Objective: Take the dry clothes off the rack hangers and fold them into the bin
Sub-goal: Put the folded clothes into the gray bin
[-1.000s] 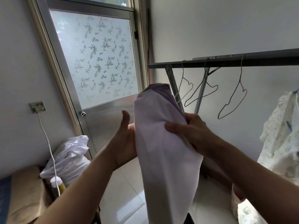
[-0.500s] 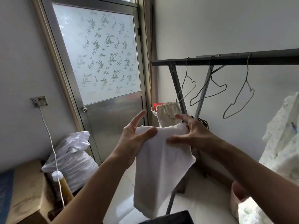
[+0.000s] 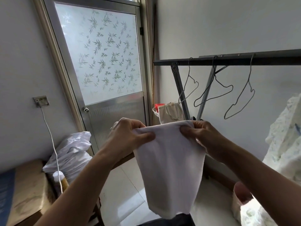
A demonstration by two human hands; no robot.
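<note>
Two hands up, left hand [image 3: 130, 136] and right hand [image 3: 203, 136] each pinching a top corner of white garment [image 3: 171, 168], cloth hanging folded between them, three bare wire hangers [image 3: 213, 93] on dark rack [image 3: 228, 60] behind

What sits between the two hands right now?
In the head view, the top edge of the white cloth spans from the left hand to the right hand; both pinch it.

Three bare wire hangers [image 3: 189, 84] [image 3: 213, 92] [image 3: 239, 97] are counted on one dark rack rail [image 3: 228, 59]. One white cloth [image 3: 169, 168] is held by two hands [image 3: 128, 136] [image 3: 203, 136]. One patterned garment [image 3: 286, 132] is seen hanging at right.
</note>
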